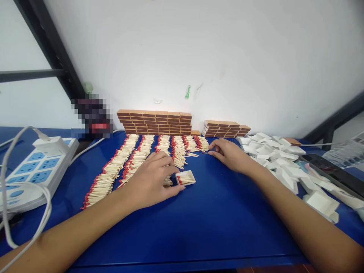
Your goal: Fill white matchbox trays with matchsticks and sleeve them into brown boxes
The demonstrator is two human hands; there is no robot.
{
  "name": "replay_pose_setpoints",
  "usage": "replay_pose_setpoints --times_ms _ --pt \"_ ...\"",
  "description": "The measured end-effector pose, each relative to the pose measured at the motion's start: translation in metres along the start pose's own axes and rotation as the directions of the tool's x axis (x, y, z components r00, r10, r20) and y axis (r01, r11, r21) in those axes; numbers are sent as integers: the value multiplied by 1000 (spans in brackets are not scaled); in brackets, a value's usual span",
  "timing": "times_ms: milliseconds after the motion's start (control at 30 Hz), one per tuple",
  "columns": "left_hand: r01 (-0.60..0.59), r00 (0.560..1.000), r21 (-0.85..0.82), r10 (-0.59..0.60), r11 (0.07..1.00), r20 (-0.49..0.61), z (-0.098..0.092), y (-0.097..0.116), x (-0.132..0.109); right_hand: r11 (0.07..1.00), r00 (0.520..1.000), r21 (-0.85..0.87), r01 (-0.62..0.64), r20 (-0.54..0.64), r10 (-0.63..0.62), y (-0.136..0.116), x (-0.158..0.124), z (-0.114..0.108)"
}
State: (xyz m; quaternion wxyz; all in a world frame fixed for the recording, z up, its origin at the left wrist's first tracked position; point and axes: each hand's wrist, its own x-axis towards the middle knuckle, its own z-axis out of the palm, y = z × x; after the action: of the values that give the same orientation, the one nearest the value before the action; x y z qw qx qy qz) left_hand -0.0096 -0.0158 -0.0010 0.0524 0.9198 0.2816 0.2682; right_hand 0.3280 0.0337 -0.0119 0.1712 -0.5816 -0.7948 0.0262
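My left hand (155, 180) is curled at a small white matchbox tray (193, 182), with the thumb along its near side and the fingers at its left end. Several red-headed matches (185, 178) lie inside the tray. My right hand (227, 153) is at the right end of the match rows, thumb and index finger pinched together at the end of a match (206, 152). Long rows of loose matches (104, 184) lie on the blue table (216, 223), heads to the left. My left hand and forearm hide part of the rows.
Brown brick-patterned matchboxes (155, 123) stand stacked against the wall, with a smaller stack (224, 129) beside them. White empty trays (264, 149) are heaped at the right, near a dark phone (332, 172). A power strip (36, 170) with white cables occupies the left.
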Motion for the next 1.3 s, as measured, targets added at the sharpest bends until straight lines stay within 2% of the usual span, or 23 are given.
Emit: replay_pose_setpoints --times_ms 567,833,1133,1300 --pt "-12 1000 -1 12 1000 -9 1 0 -1 1000 1000 3 28 8 -28 7 1 3" --pt "2 1000 5 -2 1000 5 1 0 1 998 997 24 63 37 -64 -3 -5 -3" --pt "11 1000 21 -11 1000 14 1 -1 0 981 981 86 176 -103 -167 -25 -7 -14" --pt "13 1000 20 -13 1000 10 1 0 2 965 969 172 200 -179 -169 -41 -9 -15"
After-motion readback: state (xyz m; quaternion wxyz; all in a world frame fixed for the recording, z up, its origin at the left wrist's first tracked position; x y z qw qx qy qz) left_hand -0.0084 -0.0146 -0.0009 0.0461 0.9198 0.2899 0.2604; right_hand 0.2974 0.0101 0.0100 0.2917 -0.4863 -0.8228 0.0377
